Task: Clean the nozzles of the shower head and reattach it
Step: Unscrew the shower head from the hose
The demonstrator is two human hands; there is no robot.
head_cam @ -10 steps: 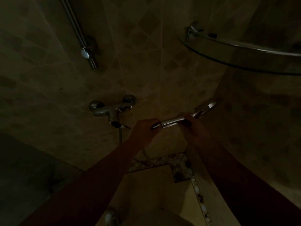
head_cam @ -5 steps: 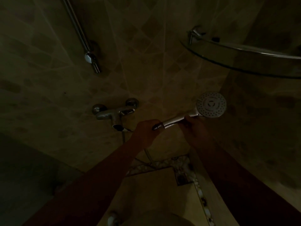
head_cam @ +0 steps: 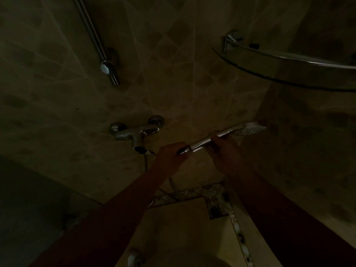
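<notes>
In a dim shower corner I hold a chrome hand shower head (head_cam: 248, 129) level in front of the tiled wall. Its round nozzle face shows nearly edge-on at the right end, turned partly away. My right hand (head_cam: 223, 149) is closed around the middle of the chrome handle. My left hand (head_cam: 171, 154) is closed on the handle's lower end, where the hose joins. The hose (head_cam: 146, 162) hangs down from the wall mixer tap (head_cam: 134, 134), just left of my left hand.
A chrome riser rail (head_cam: 96, 39) with a bracket is fixed to the wall at upper left. A curved glass corner shelf (head_cam: 289, 60) juts out at upper right. Below lie the shower floor, a patterned tile border and a square drain (head_cam: 214, 210).
The shower head has turned about its handle: half a second ago the nozzle face pointed at me, now it is nearly edge-on. Both hands stay in place on the handle.
</notes>
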